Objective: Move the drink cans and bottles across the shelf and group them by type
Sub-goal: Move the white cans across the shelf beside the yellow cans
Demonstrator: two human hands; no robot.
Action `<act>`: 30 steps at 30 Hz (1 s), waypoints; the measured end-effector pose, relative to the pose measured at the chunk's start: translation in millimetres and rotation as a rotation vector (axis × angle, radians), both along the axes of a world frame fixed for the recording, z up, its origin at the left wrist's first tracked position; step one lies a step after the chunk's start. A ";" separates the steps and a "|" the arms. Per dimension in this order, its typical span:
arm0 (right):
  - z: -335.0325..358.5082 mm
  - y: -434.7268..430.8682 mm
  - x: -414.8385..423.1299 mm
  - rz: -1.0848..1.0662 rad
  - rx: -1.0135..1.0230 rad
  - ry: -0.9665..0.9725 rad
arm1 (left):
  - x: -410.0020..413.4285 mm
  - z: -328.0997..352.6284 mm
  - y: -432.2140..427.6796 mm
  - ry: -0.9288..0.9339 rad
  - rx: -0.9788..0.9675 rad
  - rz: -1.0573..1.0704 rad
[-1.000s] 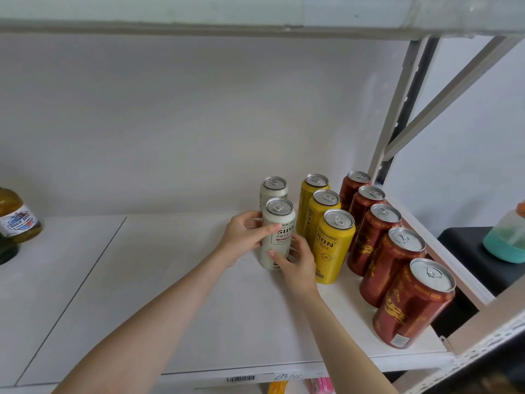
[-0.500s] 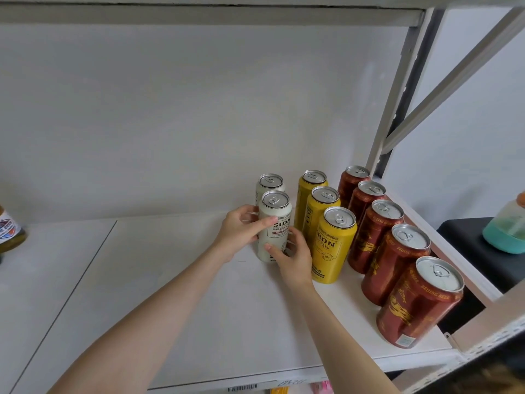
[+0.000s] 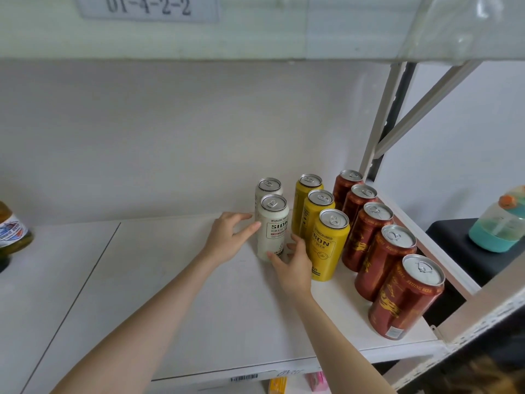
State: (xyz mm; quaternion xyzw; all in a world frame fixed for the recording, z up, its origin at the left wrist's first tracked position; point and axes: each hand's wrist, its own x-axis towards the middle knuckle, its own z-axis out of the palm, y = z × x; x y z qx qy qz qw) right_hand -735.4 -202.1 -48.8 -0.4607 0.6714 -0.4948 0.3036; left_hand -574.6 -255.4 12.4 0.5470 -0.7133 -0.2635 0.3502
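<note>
Both bare forearms reach up onto the white laminate shelf (image 3: 176, 302). The right hand (image 3: 294, 261) has its fingers spread loosely, its thumb tip touching the low front of the front white aluminium can (image 3: 272, 228) without closing around it. The left hand (image 3: 227, 237) is released too, fingers parted, with a fingertip just touching that can's left side. The can stands upright between the 2 hands. Just right of the right hand stands the nearest of 3 yellow aluminium cans (image 3: 326, 245), which run away in a row. Further right, well apart from that hand, 5 dark red aluminium cans (image 3: 404, 300) form a longer row to the shelf's edge. Directly behind the front white can, beyond both hands, stands a second white aluminium can (image 3: 268, 187). Far left of the left hand, a brown glass bottle with a blue label (image 3: 12, 231) is cut off by the frame.
</note>
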 end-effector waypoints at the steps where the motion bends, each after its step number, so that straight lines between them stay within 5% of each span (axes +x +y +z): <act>1: 0.9 5.4 0.5 -0.004 0.018 0.051 | 4.4 -1.8 4.4 -0.091 -0.044 0.018; 12: 9.7 79.9 7.2 0.162 0.106 0.844 | 54.0 -30.1 104.2 -0.717 -0.154 0.219; 19: 1.7 126.2 19.7 0.264 0.096 1.052 | 68.0 -45.4 174.4 -0.765 -0.215 0.252; 30: 10.7 171.6 85.5 0.298 0.089 1.123 | 143.1 -44.6 226.3 -0.842 -0.137 0.295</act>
